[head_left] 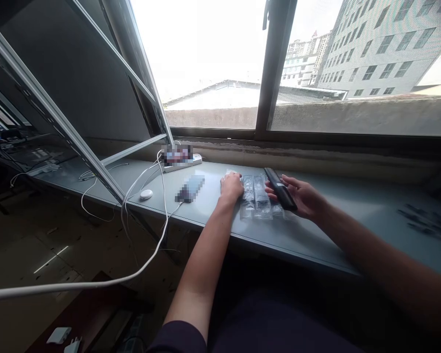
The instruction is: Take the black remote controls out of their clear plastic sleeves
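Over the right side of the clear plastic bags (255, 203) on the table (353, 196), the right hand (305, 198) grips a slim black bar (280, 190), its fingers closed on both sides; whether the bar touches the bags is unclear. The left hand (232, 186) rests with bent fingers at the bags' far left corner; I cannot tell whether it pinches the film. The bar looks smooth, so a loose grip could let it slip; the thin film could slide or bunch if the left hand's pressure eases. To the left, a white cable (77, 285) loops past the near edge and could snag a sleeve, beside a white disc (146, 194), a pixelated flat item (191, 189), a power strip (197, 159) and a slanting metal frame (64, 122). Blurred dark pieces (428, 223) lie far right.
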Tool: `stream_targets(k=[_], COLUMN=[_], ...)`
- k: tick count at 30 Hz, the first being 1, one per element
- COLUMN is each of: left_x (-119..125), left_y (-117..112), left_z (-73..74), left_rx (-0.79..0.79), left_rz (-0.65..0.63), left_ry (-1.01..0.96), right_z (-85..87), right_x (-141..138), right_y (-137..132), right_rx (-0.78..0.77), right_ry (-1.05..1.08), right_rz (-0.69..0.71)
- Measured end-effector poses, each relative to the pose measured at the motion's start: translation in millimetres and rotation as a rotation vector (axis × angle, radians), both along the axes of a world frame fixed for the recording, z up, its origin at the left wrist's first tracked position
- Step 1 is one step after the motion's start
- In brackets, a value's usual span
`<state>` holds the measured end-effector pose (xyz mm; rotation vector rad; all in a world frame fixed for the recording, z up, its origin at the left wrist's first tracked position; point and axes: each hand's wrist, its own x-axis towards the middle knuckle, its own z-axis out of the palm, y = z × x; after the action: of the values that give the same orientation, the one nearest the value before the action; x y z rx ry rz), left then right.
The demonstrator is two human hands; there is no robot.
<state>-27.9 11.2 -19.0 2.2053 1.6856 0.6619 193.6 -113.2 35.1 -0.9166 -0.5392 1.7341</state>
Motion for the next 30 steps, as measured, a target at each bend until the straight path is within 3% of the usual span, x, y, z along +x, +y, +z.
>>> stream_targets(k=[6, 10, 17, 20, 24, 30], left_x=[1, 3, 8, 10, 10, 10], left_y=[-1, -4, 0, 1, 0, 2], left_z=[3.0, 4.2, 2.9, 2.3, 1.6, 0.6], left_rx=[-0.025, 0.053, 0.242, 0.285, 0.289, 0.287], left_rz=[0.022, 0.036, -0.052, -0.083, -0.081, -0.085], left_ry=[0.089, 0.029, -0.094, -0.114, -0.124, -0.14], right_z=[-2.1, -3.5, -10.0, -15.6, -24.8, -31.0], right_x=[-2, 0, 4, 8, 8, 0], right_y=[-3, -3, 5, 8, 10, 7], right_rx=[0.051, 0.054, 0.112, 0.148, 0.284, 0.592], right_ry=[0.064, 0.137, -0.054, -0.124, -0.259, -0.512], right_rz=[0.101, 0.132, -0.05, -0.054, -0.072, -0.215])
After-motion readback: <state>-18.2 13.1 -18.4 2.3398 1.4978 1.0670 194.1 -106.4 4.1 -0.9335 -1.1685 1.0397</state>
